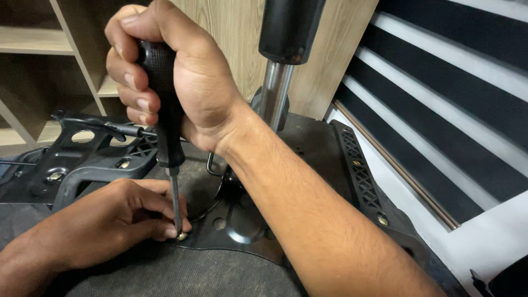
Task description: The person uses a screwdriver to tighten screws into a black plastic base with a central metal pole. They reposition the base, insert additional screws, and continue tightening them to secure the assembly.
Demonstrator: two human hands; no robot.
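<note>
- The right hand (181, 71) has its fingers clamped around the black handle of a screwdriver (168, 137), held upright, tip seated on a brass-coloured screw (181, 236) at the edge of the black metal plate (242, 231) under an upturned chair seat.
- The left hand (118, 220) pinches together at the shaft, just beside the screw (fingertips touching the tip zone).
- Risk, as I judge it: a tilted shaft could let the tip slip off and jab the left fingers or gouge the fabric.
- Room is tight: the chrome gas column (275, 91) stands just behind the right wrist, and the plastic arm bracket (82, 159) sits near on the left.
</note>
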